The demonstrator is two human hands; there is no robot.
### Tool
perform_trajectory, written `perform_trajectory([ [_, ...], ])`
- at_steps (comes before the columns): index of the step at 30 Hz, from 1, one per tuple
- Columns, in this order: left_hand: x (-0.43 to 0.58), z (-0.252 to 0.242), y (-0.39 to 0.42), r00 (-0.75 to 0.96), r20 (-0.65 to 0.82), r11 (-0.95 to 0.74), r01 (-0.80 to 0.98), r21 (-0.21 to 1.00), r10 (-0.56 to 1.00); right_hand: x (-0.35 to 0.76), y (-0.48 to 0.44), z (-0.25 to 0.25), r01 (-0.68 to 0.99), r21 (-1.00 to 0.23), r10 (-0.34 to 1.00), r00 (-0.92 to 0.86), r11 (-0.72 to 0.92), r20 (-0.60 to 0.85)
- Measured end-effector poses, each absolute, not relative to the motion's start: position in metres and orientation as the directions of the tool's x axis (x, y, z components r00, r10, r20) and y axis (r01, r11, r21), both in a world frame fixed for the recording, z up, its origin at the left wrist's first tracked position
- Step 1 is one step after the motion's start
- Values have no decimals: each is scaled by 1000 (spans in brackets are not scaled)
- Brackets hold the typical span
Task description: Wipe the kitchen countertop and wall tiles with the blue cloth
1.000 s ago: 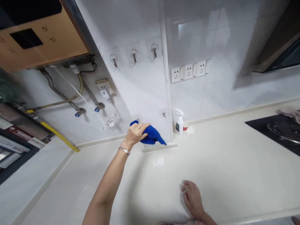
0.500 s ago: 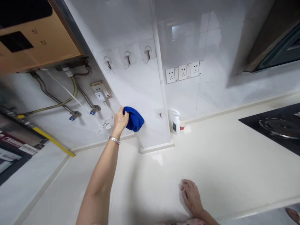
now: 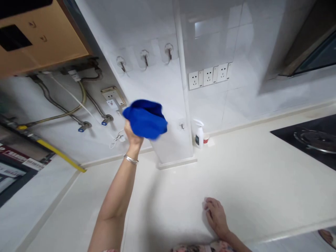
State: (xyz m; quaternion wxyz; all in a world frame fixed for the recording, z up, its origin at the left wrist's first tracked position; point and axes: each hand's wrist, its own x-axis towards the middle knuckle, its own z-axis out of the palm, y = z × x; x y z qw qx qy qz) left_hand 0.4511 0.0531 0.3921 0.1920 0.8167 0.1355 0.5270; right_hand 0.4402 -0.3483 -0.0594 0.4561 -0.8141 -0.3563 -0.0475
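Observation:
A folded blue cloth [image 3: 147,120] is gripped in my left hand [image 3: 133,135], held up in front of the white tiled pillar [image 3: 168,147]. The cloth covers most of those fingers, and its edges are slightly blurred. Whether it touches the tile I cannot tell. My right hand [image 3: 216,216] rests on the pale countertop [image 3: 252,185] near its front, fingers loosely bent and apart, holding nothing.
A white spray bottle [image 3: 199,134] stands beside the pillar, with a small red-and-white container [image 3: 206,139] behind it. Clear hooks [image 3: 144,57] and sockets [image 3: 208,76] are on the wall. Water heater [image 3: 39,38], hoses and valves [image 3: 84,126] lie left; a gas hob [image 3: 315,138] lies right.
My left hand has lifted the blue cloth slightly and turned it, so more of the cloth faces me. The right hand stays on the countertop. The view has shifted a little.

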Motion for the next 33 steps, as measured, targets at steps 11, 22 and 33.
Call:
perform_trajectory([
  [11,425,258,9,941,215,-915,-172,-365,-263,481,-317,-20,-368,-929,461,821,-23,-337],
  [22,367,238,-40,790,595,-984,-60,-168,-149,503,-235,79,-594,-755,660,688,276,-301],
  [33,357,232,-47,765,455,-613,-101,784,456,474,-207,135,-498,-840,899,436,216,-28],
])
